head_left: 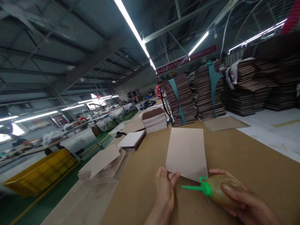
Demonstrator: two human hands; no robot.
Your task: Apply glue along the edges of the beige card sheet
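Cardboard sheet (186, 151) pinched at its corner by left hand (164, 187) fingers; right hand (243, 200) wraps glue bottle (217, 187) (green nozzle) — a hard squeeze could blob glue onto the tabletop (246, 156).

Factory hall lit by long fluorescent ceiling tubes (133, 29), glaring white w/ blown-out streaks; roof around them stays dim, blue-grey. Light below the tubes is even, shadows soft on the brown table (234, 162). Wide-angle lens bends beams & edges (strongest far left of the tubes). Motion blur smears the frame's lower corners.
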